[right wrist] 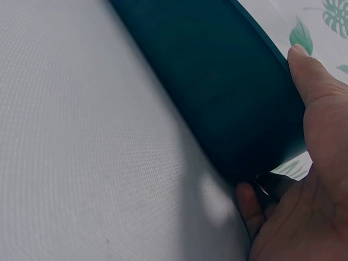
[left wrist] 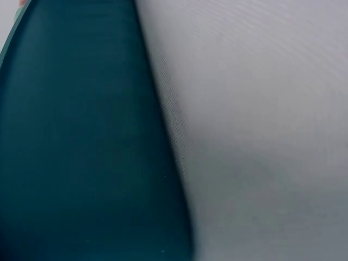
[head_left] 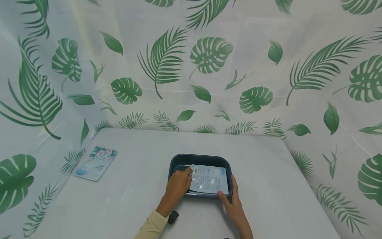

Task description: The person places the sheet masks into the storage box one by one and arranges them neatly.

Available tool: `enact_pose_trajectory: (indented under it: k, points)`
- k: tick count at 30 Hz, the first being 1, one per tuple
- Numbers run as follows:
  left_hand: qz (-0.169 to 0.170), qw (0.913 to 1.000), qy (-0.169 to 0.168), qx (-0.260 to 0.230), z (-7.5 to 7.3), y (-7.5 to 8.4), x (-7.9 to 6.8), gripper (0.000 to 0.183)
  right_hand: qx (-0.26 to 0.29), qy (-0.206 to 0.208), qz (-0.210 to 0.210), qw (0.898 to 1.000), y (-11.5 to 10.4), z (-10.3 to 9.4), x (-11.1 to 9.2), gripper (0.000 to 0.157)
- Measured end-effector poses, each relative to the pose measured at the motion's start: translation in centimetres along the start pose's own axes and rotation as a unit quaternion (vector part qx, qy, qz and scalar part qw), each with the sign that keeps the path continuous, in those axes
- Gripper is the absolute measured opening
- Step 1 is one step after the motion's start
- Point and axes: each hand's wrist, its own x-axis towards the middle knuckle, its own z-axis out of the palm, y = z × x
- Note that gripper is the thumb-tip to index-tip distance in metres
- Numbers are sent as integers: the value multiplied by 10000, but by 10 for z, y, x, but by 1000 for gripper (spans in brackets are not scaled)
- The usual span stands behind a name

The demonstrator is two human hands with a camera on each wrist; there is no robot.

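A dark teal rectangular tray (head_left: pixel 200 159) stands on the white table, and a pale blue printed packet (head_left: pixel 209 181) with a barcode lies flat inside it. My left hand (head_left: pixel 176 185) reaches over the tray's left front side and pinches the packet's left edge; its fingertips are partly hidden. At the front right corner, my right hand (head_left: pixel 235 206) grips the tray, thumb on the front rim and fingers along the right side. The right wrist view shows that thumb raised by the tray wall (right wrist: pixel 217 81). Only the tray's outer side (left wrist: pixel 92 130) and the tabletop fill the left wrist view.
Another flat packet (head_left: pixel 96 164), pale blue with a floral print, lies at the table's left edge. The white tabletop (head_left: pixel 262 166) extends around the tray. Behind and at both sides hangs a white curtain (head_left: pixel 179 16) with green leaves.
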Motion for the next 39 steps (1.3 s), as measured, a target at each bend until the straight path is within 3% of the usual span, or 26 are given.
enact_pose_trajectory:
  k: [8, 13, 16, 18, 23, 24, 25, 26, 28, 30, 32, 35, 39]
  points:
    - [179, 9993, 328, 22, 1, 0, -1, 15, 18, 25, -29, 10000, -2, 0, 0, 86]
    - [616, 9906, 863, -865, -1, -10, -4, 12, -49, -15, 39, 10000, -2, 1, 2, 87]
    - [868, 9752, 1118, -1700, -5, -19, -6, 11, -106, 13, 109, 9999, -1, 1, 3, 87]
    - [783, 9619, 1151, -2351, -8, -26, -7, 11, -128, 9, 155, 9998, -1, 1, 3, 87]
    - [52, 9060, 1021, -4107, -22, -54, -7, 19, -170, -60, 227, 9996, -3, 1, 2, 88]
    - [-120, 8979, 995, -4286, -25, -61, -8, 20, -179, -69, 232, 9995, -3, 1, 3, 88]
    - [-248, 8951, 985, -4342, -27, -69, -8, 20, -177, -71, 242, 9995, -3, 2, 3, 88]
    - [-413, 8972, 963, -4290, -30, -77, -9, 19, -175, -67, 242, 9995, -3, 2, 3, 88]
    - [-760, 9139, 982, -3866, -35, -94, -12, 16, -164, -65, 235, 9996, -2, 3, 3, 88]
    - [-1277, 9354, 1016, -3138, -43, -111, -16, 13, -153, -83, 230, 9996, -1, 4, 4, 89]
    - [-1825, 9467, 1078, -2425, -52, -129, -21, 14, -135, -96, 217, 9996, 0, 4, 4, 90]
    - [-2541, 9439, 1272, -1684, -65, -156, -25, 17, -133, -110, 239, 9996, 1, 4, 4, 90]
    - [-2915, 9316, 1745, -1295, -85, -187, -28, 22, -131, -105, 249, 9996, 1, 2, 4, 89]
